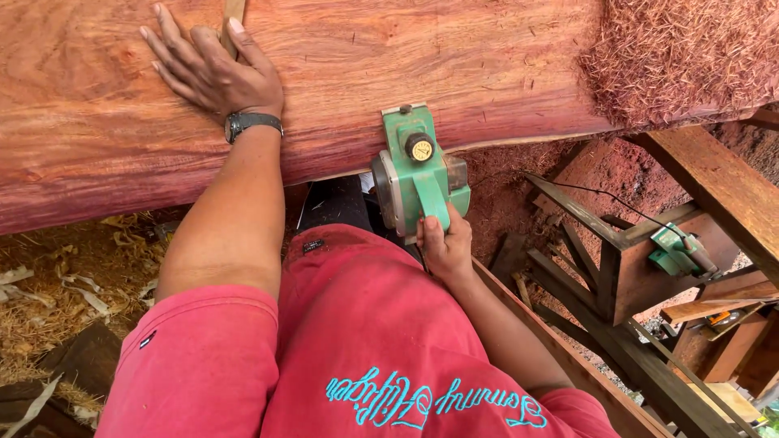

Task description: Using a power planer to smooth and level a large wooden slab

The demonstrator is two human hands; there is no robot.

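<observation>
A: On the slab's near edge, head view, the green electric planer (418, 170) sits with its sole against the reddish wood slab (341, 73)

B: And the right hand (445, 243) is wrapped tight around the planer's rear handle, fingers curled closed on it, just above the red shirt (357, 349)

A: Up top, the left hand (213, 69) lies flat on the slab's face, fingers spread wide and open, gripping nothing. A thin wooden stick (233, 20) pokes out between those fingers, and there's a dark wristwatch (251, 123) on that wrist

B: A heap of red shavings (673, 57) covers the slab's far right end. Pale shavings (73, 276) litter the ground at lower left

A: Off to the right, a second green power tool (677, 250) rests on a dark wooden frame (617, 268), well apart from both hands
</observation>
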